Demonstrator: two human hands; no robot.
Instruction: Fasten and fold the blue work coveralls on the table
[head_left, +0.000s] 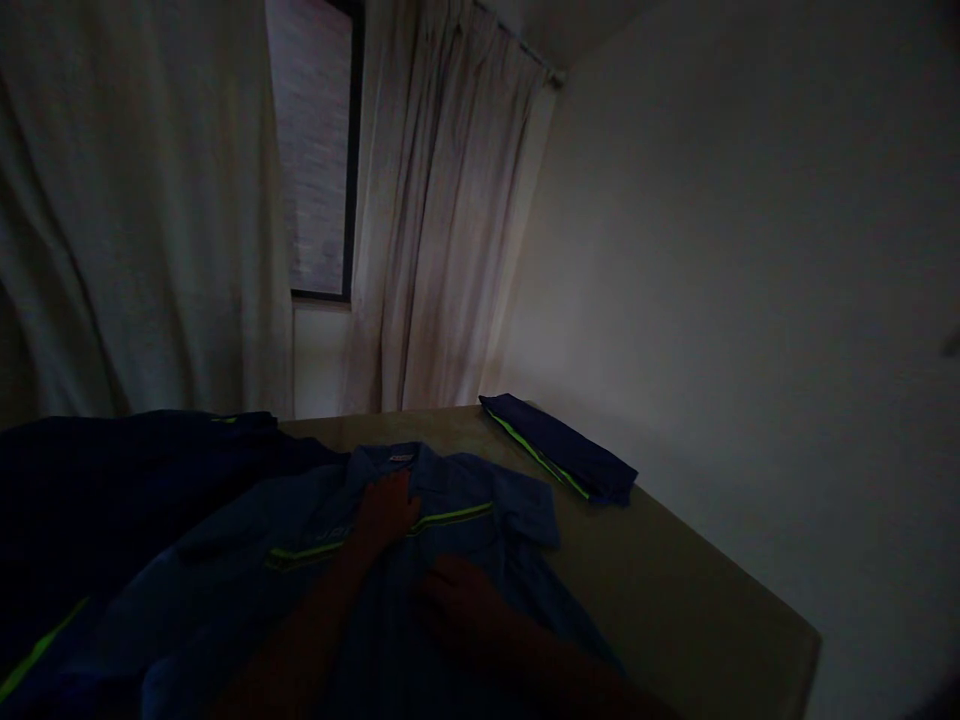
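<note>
A blue short-sleeved shirt (450, 480) lies spread front side up on the table, its collar at the far end. A yellow-green stripe crosses its chest. My left hand (386, 510) rests on the shirt front just below the collar, fingers stretched towards it and thumb apart. Lower and to the right, my right hand (454, 590) is on the shirt front with its fingers curled down. Whatever they hold, if anything, is lost in the dark.
A folded dark blue garment (562, 450) with yellow-green edging lies at the table's right edge by the wall. More dark blue clothing (135, 480) is heaped on the left. The table (675, 600) ends at a right front corner. Curtains (442, 220) hang behind.
</note>
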